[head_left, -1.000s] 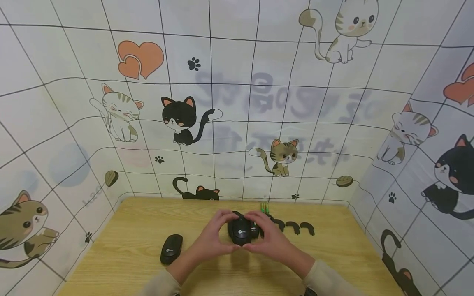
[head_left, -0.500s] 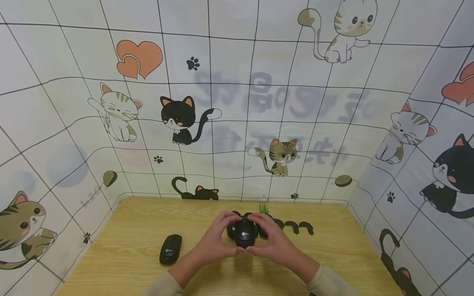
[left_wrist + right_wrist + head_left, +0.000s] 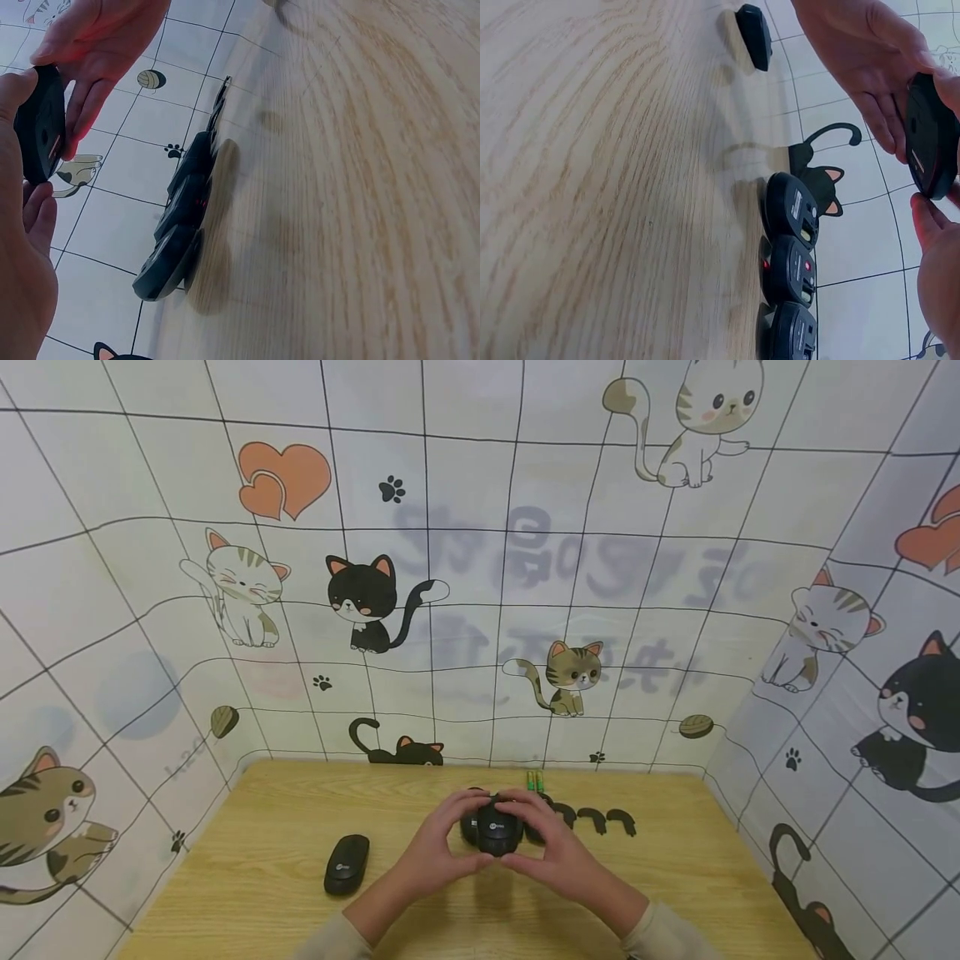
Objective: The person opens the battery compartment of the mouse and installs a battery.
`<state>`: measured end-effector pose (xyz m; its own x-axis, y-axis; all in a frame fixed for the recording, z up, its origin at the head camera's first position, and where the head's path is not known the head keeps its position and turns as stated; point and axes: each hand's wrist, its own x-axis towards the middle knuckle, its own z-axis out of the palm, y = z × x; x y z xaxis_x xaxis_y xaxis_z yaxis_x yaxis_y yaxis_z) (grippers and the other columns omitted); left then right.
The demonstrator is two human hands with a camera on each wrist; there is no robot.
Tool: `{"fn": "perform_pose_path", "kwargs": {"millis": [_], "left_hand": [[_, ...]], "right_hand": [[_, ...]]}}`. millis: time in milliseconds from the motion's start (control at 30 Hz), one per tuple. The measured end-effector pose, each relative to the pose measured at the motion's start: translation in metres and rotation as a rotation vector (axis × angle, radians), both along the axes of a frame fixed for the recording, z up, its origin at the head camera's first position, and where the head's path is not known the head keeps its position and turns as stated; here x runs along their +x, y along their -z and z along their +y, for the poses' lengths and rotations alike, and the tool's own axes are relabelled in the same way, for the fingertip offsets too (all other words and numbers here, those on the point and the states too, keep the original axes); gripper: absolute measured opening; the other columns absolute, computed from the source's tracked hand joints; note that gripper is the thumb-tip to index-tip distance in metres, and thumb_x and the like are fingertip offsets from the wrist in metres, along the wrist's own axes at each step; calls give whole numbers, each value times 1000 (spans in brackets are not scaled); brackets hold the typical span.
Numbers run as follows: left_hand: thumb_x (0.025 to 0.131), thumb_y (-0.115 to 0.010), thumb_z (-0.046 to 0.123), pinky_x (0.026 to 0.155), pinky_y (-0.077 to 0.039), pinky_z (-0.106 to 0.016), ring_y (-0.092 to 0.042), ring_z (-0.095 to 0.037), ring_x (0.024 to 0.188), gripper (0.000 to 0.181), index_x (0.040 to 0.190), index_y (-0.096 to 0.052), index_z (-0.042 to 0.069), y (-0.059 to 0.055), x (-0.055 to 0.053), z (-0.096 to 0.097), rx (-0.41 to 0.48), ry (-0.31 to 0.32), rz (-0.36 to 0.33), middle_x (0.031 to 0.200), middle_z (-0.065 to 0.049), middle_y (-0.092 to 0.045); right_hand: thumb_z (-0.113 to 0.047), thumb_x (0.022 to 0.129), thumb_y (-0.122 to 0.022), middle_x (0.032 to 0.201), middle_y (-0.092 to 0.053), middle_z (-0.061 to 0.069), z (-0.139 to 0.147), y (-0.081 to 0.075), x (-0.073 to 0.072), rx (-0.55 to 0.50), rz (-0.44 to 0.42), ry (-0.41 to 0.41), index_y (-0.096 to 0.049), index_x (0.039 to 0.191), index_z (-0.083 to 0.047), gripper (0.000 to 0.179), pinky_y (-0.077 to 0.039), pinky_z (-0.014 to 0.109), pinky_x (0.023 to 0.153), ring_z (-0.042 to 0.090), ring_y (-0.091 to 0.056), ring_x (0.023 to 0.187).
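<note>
A black computer mouse (image 3: 498, 832) with a small white logo is held up off the table between both hands. My left hand (image 3: 429, 853) grips its left side with thumb and fingers. From the other side my right hand (image 3: 561, 852) grips it too. The left wrist view shows the held mouse (image 3: 41, 124) clear of the tabletop, with fingers at its edges. In the right wrist view three more black mice (image 3: 787, 268) stand in a row on the table, their slotted undersides facing the camera. The hands partly hide that row in the head view.
Another black mouse (image 3: 347, 865) lies on the wooden table (image 3: 255, 852) at the left. Curved black pieces (image 3: 592, 820) lie in a line to the right of the hands. Two green batteries (image 3: 535, 781) are near the back edge. A cat-patterned curtain (image 3: 465, 635) surrounds the table.
The held mouse has shifted slightly right with both hands, and its tilt has changed a little. Both hands keep their grip. The things on the table have stayed put.
</note>
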<state>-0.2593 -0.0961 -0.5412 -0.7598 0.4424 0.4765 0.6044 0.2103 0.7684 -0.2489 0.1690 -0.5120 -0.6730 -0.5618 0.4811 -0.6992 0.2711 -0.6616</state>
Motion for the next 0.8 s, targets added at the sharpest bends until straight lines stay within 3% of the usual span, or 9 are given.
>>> {"fn": "perform_pose_path", "kwargs": {"millis": [133, 233, 433, 600, 800], "left_hand": [[96, -90, 27, 117, -52, -56, -55, -24, 146, 67, 156, -59, 27, -3, 1, 0, 26, 23, -22, 160, 2, -54], [97, -89, 20, 116, -52, -57, -60, -25, 143, 65, 155, -59, 22, -4, 2, 2, 52, 45, -2, 160, -6, -55], [99, -86, 14, 112, -56, -52, -62, -28, 142, 53, 148, -65, 17, -2, 4, 7, 110, 52, 75, 155, -8, -62], [100, -85, 12, 107, -60, -48, -67, -27, 134, 42, 139, -70, 15, -3, 5, 10, 160, 42, 117, 146, -7, -67], [100, -85, 13, 102, -63, -47, -68, -25, 131, 36, 134, -74, 17, -3, 5, 10, 161, 16, 127, 142, -4, -70]], "right_hand": [[-17, 99, -85, 163, -50, 13, -2, 0, 1, -20, 38, -30, -60, 154, -16, 60, -49, 38, 119, 38, -50, 149], [-17, 99, -85, 162, -52, 13, -2, 1, 2, -41, 16, -29, -62, 152, -18, 58, -49, 35, 119, 37, -51, 148], [-11, 103, -80, 158, -54, 14, -3, 5, 2, -141, -118, -40, -63, 151, -15, 51, -51, 35, 118, 31, -54, 147], [-14, 104, -79, 159, -55, 10, -5, 6, 4, -171, -242, 19, -64, 151, -19, 49, -53, 36, 116, 21, -62, 139], [-12, 106, -76, 161, -55, 13, -7, 3, 7, -164, -282, 35, -62, 154, -19, 51, -58, 42, 110, 23, -66, 135]]}}
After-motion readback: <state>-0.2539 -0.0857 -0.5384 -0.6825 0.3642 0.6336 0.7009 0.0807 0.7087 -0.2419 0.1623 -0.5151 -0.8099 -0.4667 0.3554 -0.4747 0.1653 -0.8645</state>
